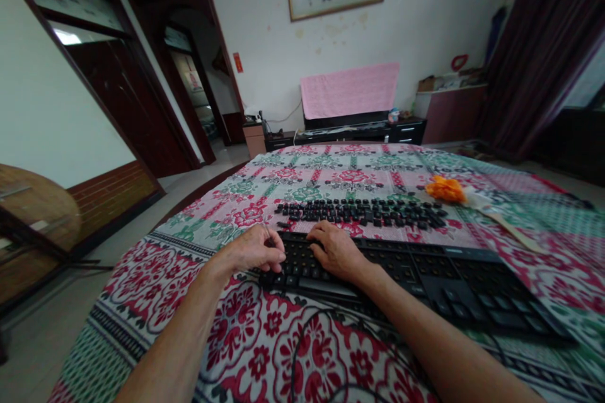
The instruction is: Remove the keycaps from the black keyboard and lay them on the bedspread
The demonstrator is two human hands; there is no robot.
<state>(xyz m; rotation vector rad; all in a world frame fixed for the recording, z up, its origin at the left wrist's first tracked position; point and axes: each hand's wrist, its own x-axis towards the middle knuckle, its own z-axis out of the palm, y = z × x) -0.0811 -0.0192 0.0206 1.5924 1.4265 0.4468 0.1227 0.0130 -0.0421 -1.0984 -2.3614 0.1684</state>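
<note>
A black keyboard lies on the table in front of me. Many of its keys are off, showing bare sockets, while some caps sit along the lower left and the right end. My left hand is at the keyboard's left edge, thumb and fingers pinched together; whatever is between them is too small to make out. Lying over the upper left keys is my right hand, fingers bent and slightly apart, tips touching the keyboard. Behind it, loose black keycaps are spread in rows.
A patterned cloth covers the round table. An orange duster with a pale handle lies at the right. A black cable loops near the front. Beyond stands a pink-covered television; a wooden tabletop leans at left.
</note>
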